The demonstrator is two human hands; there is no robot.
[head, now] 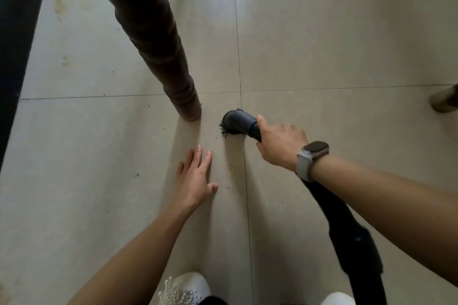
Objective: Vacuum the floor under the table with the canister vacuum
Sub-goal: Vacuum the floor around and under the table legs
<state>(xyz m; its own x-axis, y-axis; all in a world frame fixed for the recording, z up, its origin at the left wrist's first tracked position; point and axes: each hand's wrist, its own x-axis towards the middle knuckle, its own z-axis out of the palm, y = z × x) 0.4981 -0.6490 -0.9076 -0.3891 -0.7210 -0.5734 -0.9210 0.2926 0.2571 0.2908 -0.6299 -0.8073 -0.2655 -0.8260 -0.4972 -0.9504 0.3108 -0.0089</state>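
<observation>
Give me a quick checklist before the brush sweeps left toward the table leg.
1. Grip on nozzle: ok. The right hand holds the neck of the black round brush nozzle.
2. Bristles at the floor: ok, they look to meet the beige tiled floor.
3. Room beside the dark turned wooden table leg: ok, a gap of bare tile shows between them.
4. Left hand out of the path: not ok; it lies flat on the tile just below the sweep line.
5. Dark crumbs left: not ok, specks remain by the leg.
6. Suction on: cannot tell.
</observation>
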